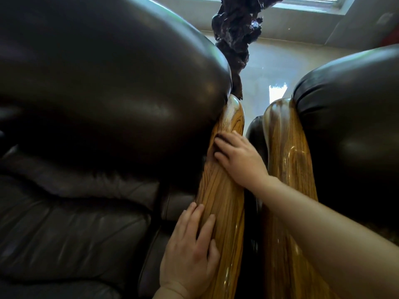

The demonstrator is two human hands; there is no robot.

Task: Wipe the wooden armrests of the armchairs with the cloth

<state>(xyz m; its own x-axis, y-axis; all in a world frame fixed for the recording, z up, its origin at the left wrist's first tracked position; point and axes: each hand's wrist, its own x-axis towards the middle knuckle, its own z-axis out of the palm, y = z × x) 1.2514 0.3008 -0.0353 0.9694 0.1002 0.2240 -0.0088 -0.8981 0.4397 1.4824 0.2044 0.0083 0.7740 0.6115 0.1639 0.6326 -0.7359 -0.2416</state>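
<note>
Two glossy wooden armrests run side by side up the middle, the left armrest (222,203) and the right armrest (287,169), each on a dark leather armchair. My right hand (239,156) reaches across onto the upper part of the left armrest, fingers bent and pressing a small, wrinkled brownish cloth (212,147) against the wood. The hand hides most of the cloth. My left hand (190,249) lies flat on the lower inner side of the same armrest, fingers apart, holding nothing.
The left armchair's bulging leather back (103,83) and seat cushion (64,223) fill the left side. The right armchair's leather back (349,117) rises at the right. A dark carved wood sculpture (235,33) stands behind the narrow gap between the chairs, on a shiny pale floor (276,67).
</note>
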